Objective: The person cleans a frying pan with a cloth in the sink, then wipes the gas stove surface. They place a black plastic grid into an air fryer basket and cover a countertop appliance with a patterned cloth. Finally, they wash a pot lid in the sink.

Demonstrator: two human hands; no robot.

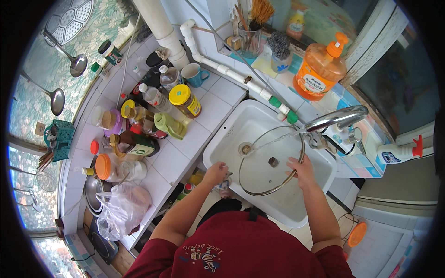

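Observation:
My right hand (301,169) grips the rim of a round glass pot lid (259,177) on its right side. The lid is clear, with a metal rim and a small dark knob (273,162) at its middle. It is held over a white sink basin (219,146). Water (274,141) runs from the chrome faucet (335,118) across the lid area towards the drain (245,148). My left hand (216,174) is at the basin's near left edge with its fingers curled. Something small and greyish shows by its fingertips; whether it is held is unclear.
Left of the sink, a tiled counter (219,100) carries bottles, jars, a blue mug (194,74) and a plastic bag (120,212). A large orange dish soap bottle (314,74) stands on the ledge behind. A white spray bottle (396,153) is at the right.

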